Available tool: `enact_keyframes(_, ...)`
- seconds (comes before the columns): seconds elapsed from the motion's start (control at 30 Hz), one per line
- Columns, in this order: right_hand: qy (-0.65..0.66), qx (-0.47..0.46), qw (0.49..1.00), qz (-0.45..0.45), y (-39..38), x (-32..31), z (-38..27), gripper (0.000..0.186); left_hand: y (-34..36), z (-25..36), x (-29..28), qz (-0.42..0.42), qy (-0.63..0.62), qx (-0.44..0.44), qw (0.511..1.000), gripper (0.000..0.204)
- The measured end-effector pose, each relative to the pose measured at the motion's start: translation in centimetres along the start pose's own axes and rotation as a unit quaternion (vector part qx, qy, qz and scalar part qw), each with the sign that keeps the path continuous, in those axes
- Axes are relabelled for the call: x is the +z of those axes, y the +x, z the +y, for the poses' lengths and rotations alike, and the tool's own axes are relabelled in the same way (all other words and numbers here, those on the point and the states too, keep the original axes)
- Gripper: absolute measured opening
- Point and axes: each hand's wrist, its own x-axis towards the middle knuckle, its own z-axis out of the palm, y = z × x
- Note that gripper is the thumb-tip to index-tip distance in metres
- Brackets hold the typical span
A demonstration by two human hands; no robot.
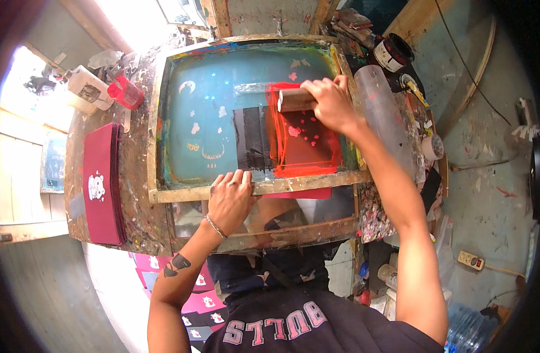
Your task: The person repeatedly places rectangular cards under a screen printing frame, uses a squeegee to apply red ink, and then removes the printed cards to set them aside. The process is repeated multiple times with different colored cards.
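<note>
Nearest the person, the left hand (230,197) lies palm down on the near wooden rail of the printing screen frame (164,126), fingers spread and flat, pressing rather than gripping; a thin bracelet (215,226) circles the wrist and a dark tattoo marks the forearm below. The frame sits on a paint-spattered work table (137,212); its mesh is teal, with pale moon, star and small figure shapes on the left part. Middle of the mesh: a dark rectangular patch (255,138), and just right of it a bright red ink area (305,150) reaching down to the near rail. Further in, the right hand (330,105) is closed around the wooden handle of a squeegee (293,99), which rests on the mesh at the upper edge of the red ink. Left of the frame, on the table: a stack of maroon printed sheets (102,182), top one bearing a small white figure. Beyond, at the far left corner: a red container (126,92). Right of the frame: a clear plastic roll (383,115) lying lengthwise, and behind it a dark ink tin (392,53).
</note>
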Motion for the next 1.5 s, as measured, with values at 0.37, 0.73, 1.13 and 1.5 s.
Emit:
enact_keyframes(0.37,0.003,0.014,1.000,-0.020,-3.0,-0.2,-2.6,0.038,-0.4,-0.2,0.7,0.010,-0.006,-0.005,1.000,0.042)
enact_keyframes(0.73,-0.045,-0.044,0.997,0.049,-13.2,-5.1,-9.7,0.028,0.6,-0.2,-2.7,0.023,-0.015,-0.023,0.999,0.045)
enact_keyframes(1.13,0.000,0.038,0.981,0.191,5.6,-22.3,-8.3,0.055,2.6,2.8,-4.9,0.226,-0.102,0.100,0.964,0.050)
enact_keyframes(1.5,0.006,-0.015,0.974,0.225,10.6,-22.8,-3.7,0.062,-15.3,-1.0,3.5,0.097,-0.075,-0.095,0.988,0.056)
